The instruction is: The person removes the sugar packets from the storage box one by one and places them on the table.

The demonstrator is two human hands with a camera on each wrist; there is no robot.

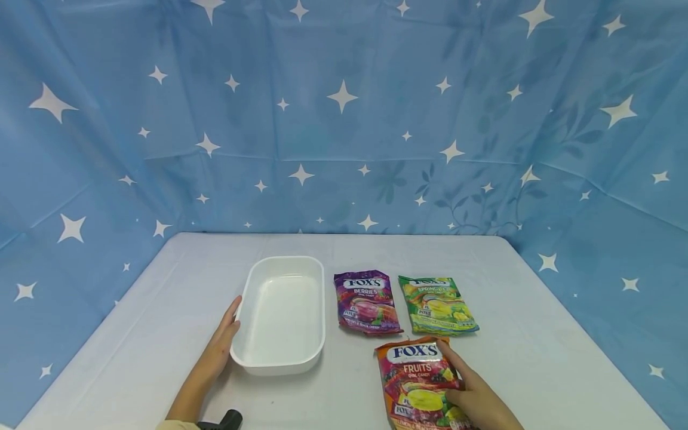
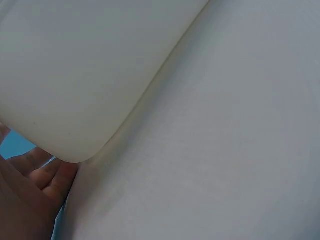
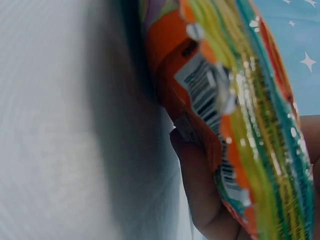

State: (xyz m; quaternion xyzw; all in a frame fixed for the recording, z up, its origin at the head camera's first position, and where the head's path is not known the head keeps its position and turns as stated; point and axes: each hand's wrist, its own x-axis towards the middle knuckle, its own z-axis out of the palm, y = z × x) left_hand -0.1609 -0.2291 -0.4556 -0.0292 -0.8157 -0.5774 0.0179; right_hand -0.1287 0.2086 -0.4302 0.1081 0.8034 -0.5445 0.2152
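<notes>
Three candy bags lie on our counter: our right hand pinches the orange Fruits bag, thumb beneath its raised edge, while beyond that grip the purple bag and green bag lie flat, and our left hand rests straight-fingered against the white tub, seemingly steadying it.

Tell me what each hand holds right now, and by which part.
The right hand grips the orange Fruits candy bag by its right edge. The left hand holds nothing; it rests against the white tray at its left wall.

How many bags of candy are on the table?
3: the purple Berries bag beside the white tray, the green bag to its right, the orange Fruits bag gripped by the right hand.
</notes>
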